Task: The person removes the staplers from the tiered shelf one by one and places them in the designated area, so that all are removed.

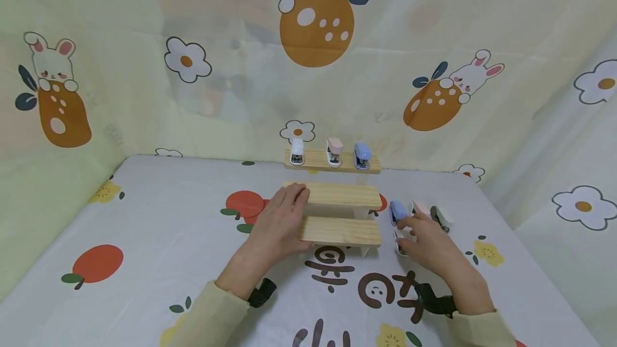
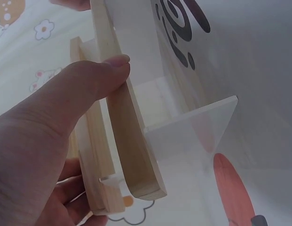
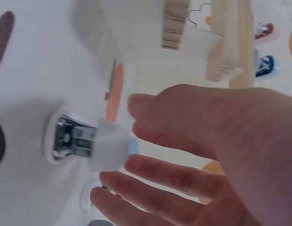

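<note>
A stepped display stand (image 1: 344, 230) has pale wooden shelves on translucent supports. My left hand (image 1: 278, 224) grips its left end, thumb (image 2: 106, 75) on the lowest shelf's edge and fingers (image 2: 75, 200) behind the shelves. Right of the stand, my right hand (image 1: 430, 242) is over a white mini stapler (image 3: 110, 146) standing on the table. Thumb and fingers are spread apart around the stapler's top, fingertips close to it. Beyond that hand stand a blue mini stapler (image 1: 397, 211), a partly hidden pink one (image 1: 418, 207) and a whitish-grey one (image 1: 442, 217).
On the stand's rear shelf (image 1: 315, 158) stand a white stapler (image 1: 296, 151), a pink stapler (image 1: 334, 151) and a blue stapler (image 1: 362, 155) in a row. A printed cloth covers the table (image 1: 159, 229), and a patterned curtain (image 1: 231, 106) hangs right behind it.
</note>
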Demonstrator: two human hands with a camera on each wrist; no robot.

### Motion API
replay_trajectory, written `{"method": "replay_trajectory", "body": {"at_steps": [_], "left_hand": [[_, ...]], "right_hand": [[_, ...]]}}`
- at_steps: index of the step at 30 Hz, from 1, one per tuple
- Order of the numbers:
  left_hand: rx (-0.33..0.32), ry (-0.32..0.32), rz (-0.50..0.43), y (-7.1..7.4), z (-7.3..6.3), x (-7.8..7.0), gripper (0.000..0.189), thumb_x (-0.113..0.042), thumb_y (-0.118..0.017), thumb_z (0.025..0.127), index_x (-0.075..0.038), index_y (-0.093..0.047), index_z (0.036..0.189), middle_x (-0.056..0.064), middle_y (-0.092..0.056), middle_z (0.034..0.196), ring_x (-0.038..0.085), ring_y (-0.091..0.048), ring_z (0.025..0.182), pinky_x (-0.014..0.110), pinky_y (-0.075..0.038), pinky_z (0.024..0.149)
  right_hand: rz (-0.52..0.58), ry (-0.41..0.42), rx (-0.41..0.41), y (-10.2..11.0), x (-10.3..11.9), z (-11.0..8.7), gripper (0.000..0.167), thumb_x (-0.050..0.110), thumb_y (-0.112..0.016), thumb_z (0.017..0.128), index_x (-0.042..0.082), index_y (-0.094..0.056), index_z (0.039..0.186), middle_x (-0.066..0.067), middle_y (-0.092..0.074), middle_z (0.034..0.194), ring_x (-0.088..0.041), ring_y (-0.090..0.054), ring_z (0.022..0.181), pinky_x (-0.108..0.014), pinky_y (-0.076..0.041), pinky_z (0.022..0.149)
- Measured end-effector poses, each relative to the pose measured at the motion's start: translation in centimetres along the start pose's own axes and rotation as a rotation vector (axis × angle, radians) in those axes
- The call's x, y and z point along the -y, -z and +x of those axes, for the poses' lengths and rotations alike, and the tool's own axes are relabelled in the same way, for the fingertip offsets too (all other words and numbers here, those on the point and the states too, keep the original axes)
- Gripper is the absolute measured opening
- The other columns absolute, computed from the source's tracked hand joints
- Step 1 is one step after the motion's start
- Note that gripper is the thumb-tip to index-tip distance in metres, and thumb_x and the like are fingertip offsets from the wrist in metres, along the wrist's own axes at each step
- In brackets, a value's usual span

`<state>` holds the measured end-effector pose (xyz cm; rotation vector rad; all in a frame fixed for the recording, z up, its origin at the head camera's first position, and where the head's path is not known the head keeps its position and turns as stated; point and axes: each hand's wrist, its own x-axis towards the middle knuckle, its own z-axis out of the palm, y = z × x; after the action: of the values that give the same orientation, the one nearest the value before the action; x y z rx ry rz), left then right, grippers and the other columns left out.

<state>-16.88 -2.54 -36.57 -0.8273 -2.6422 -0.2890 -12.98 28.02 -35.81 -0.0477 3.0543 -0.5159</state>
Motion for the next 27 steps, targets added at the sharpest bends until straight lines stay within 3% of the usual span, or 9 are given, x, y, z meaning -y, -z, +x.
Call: {"method": "replay_trajectory", "body": {"at_steps": [11, 18, 27], "left_hand": [[-0.007, -0.004, 0.029, -0.1, 0.0, -0.1, 0.107, -0.047, -0.093, 0.059, -0.002, -0.044, 0.143, 0.011, -0.048, 0.145, 0.025, -0.045, 0.135, 0.034, -0.042, 0.115], [-0.019, -0.018, 0.027, -0.1, -0.1, 0.0, 0.107, -0.048, -0.093, 0.058, -0.002, -0.044, 0.142, 0.011, -0.048, 0.144, 0.025, -0.045, 0.134, 0.033, -0.044, 0.113], [-0.029, -0.025, 0.035, -0.1, 0.0, -0.1, 0.107, -0.048, -0.093, 0.058, -0.001, -0.045, 0.141, 0.011, -0.049, 0.143, 0.025, -0.046, 0.132, 0.033, -0.044, 0.113]], "right_hand": [[0.005, 0.102, -0.136, 1.9, 1.0, -0.2, 0.022, 0.013, -0.068, 0.091, 0.002, -0.068, 0.110, -0.024, -0.060, 0.119, -0.039, -0.063, 0.102, -0.053, -0.058, 0.082], [0.016, 0.192, -0.260, 3.5, 1.9, 0.2, 0.020, 0.009, -0.065, 0.091, -0.001, -0.068, 0.109, -0.022, -0.062, 0.113, -0.036, -0.063, 0.091, -0.048, -0.059, 0.075], [0.037, 0.272, -0.419, 4.6, 3.6, 0.9, 0.020, 0.005, -0.066, 0.091, 0.001, -0.066, 0.110, -0.019, -0.061, 0.113, -0.034, -0.062, 0.096, -0.053, -0.060, 0.079]]}}
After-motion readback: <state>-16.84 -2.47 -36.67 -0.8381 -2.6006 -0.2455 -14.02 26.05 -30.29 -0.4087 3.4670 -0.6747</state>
